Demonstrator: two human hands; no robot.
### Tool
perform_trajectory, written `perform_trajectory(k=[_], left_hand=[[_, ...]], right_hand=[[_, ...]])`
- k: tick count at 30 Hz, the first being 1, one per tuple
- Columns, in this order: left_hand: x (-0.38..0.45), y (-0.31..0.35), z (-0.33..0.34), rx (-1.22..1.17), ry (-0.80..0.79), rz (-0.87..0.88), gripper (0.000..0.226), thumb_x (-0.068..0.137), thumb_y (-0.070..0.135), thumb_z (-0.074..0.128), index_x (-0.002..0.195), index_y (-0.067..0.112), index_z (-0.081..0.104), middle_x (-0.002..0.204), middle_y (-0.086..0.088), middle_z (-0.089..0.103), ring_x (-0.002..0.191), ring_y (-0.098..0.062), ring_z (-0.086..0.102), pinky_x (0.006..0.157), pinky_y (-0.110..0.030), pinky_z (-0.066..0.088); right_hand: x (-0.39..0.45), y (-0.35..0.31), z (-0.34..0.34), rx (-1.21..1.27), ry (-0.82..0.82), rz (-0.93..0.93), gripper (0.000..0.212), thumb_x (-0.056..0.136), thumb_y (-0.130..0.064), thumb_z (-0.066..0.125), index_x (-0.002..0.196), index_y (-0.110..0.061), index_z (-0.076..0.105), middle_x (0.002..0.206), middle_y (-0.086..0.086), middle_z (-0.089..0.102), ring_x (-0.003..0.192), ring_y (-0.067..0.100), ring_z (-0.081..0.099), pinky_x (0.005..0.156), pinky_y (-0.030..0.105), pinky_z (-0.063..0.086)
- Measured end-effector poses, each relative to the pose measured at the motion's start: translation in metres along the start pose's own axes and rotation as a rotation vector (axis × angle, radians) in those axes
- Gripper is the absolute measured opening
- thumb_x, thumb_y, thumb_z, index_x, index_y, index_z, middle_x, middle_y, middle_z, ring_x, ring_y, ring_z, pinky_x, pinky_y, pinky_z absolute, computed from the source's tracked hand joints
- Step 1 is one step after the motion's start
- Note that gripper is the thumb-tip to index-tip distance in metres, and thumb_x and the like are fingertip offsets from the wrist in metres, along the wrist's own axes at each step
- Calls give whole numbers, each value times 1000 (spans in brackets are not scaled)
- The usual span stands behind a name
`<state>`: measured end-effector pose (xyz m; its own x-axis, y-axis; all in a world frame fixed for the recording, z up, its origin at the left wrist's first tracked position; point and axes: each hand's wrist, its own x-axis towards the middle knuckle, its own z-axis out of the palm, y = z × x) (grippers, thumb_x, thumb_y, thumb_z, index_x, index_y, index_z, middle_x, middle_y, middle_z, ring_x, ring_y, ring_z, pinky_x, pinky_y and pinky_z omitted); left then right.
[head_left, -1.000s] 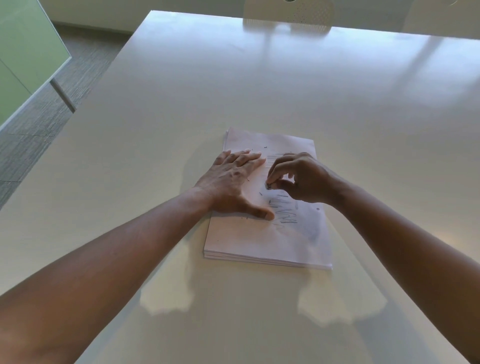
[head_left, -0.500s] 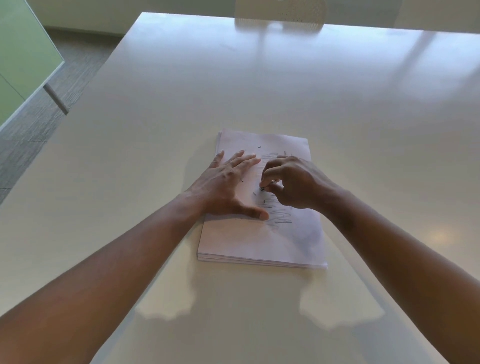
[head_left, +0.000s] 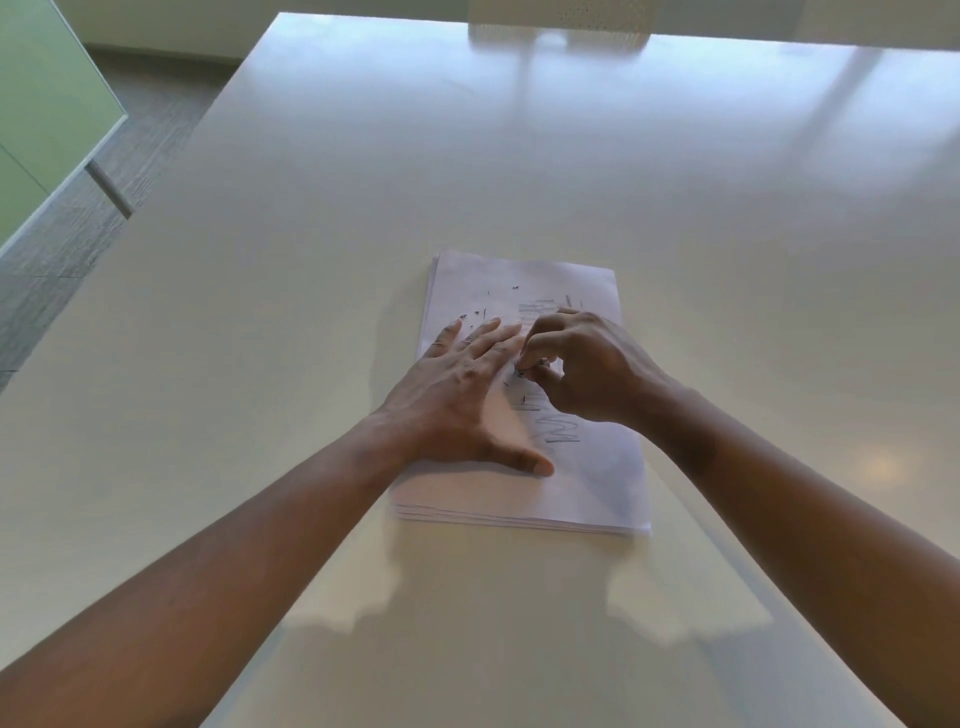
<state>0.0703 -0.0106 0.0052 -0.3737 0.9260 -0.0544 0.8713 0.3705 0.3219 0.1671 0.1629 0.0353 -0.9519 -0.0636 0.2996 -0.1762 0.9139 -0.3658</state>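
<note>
Right hand: the right hand (head_left: 587, 369) hovers over the upper middle of the stack, fingers curled, forefinger and thumb tips pinched together on a tiny dark bit (head_left: 519, 372).
Tiny dark bit: it sits at the pinching fingertips, right at the top sheet's surface and just beside the left hand's fingers. It is too small to tell what it is.
Left hand: the left hand (head_left: 462, 395) lies flat, fingers straight and spread, thumb stretched out, pressing on the stack's left half and gripping nothing.
Stack: the thin stack of white paper sheets (head_left: 587, 483) lies flat near the middle of the glossy white table (head_left: 519, 156), its long side running away from the person.
On the top sheet: grey pencil scribbles (head_left: 558, 431) run under and below the right hand. Loose small dark specks (head_left: 515, 287) are scattered above both hands.
Surroundings: pale perforated chair back (head_left: 561, 21) at the table's far edge, frosted green glass panel (head_left: 36, 119) on the left.
</note>
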Motion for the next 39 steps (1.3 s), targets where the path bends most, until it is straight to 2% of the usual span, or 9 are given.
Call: perform_trajectory(k=[6,10,14,18,21,25,31,36,39], left_hand=[[0,2,-1,30,-33,-24,149,51,107,43,166,20,5,173,7,0,155,-2,-14,128,-40,-10],[0,2,-1,24,-38,-30,151,49,108,43,166,21,2,173,8,-1,155,-1,-15,128,-41,-9],[1,5,-2,32,-44,-29,155,46,109,43,165,20,-1,173,7,-3,155,-2,-16,128,-41,-8],[0,5,-3,39,-86,-26,159,42,107,48,165,18,-1,172,8,-8,153,0,-22,127,-41,-12],[0,2,-5,40,-122,-9,164,38,110,45,165,19,-6,172,8,-12,152,-2,-25,126,-43,-13],[0,3,-8,19,-154,6,166,37,109,47,164,19,-12,171,7,-16,152,-2,-27,126,-43,-15],[-1,2,-8,16,-153,-6,163,42,106,53,164,20,-10,171,8,-18,151,-1,-29,125,-40,-18],[1,3,-7,23,-159,-10,168,33,112,37,164,20,-9,171,7,-17,151,-3,-29,126,-43,-16],[1,3,-10,15,-180,-4,168,33,111,41,164,20,-11,171,7,-19,150,-1,-30,125,-41,-18]], right_hand=[[-12,-4,-1,174,-103,-125,10,76,-2,75,78,-11,78,77,-2,70,62,4,55,61,19,50],[-5,-1,-2,197,-83,-166,11,74,2,74,77,-9,77,76,0,70,63,-1,50,62,18,49],[-4,-1,-1,198,-35,-161,11,74,3,74,73,-7,75,74,2,69,62,5,51,60,23,50],[-13,-3,-2,235,-164,-209,11,76,1,74,78,-9,77,75,0,70,62,0,49,65,11,43],[-7,-2,-1,224,-132,-225,11,76,2,74,78,-8,77,76,0,71,64,-2,49,69,7,41],[-1,-2,3,220,-33,-200,9,78,1,74,76,-7,76,79,3,71,64,11,61,68,10,44],[-16,-11,1,303,-232,-273,3,80,-6,77,81,-9,78,78,-1,72,63,5,56,68,11,44],[-8,-18,10,297,-133,-320,3,83,-5,76,79,-5,77,84,2,73,78,19,65,78,20,48],[-12,-17,6,304,-181,-344,7,86,-6,73,80,-5,76,85,2,72,81,21,63,81,23,47]])
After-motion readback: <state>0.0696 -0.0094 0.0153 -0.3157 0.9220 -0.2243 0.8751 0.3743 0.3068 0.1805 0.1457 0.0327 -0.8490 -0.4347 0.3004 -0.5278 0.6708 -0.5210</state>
